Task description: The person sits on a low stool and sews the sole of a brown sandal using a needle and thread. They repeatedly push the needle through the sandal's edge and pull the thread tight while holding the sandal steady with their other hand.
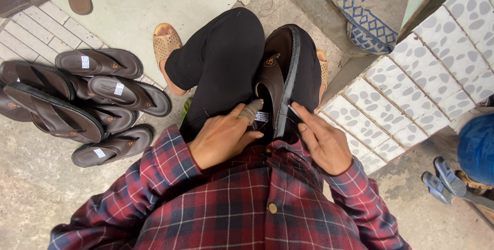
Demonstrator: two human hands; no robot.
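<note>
Sandal [275, 82] on lap, sole edge up. Left hand [222, 138] fingers clamped on heel; right hand [324, 139] fingertips pinching sole rim. Edge-trimming step, I judge; next needs steady grip along rim.

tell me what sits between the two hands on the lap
Head view: a dark brown sandal stands on edge between the left hand and the right hand, both touching it, with a white sticker on its footbed.
</note>
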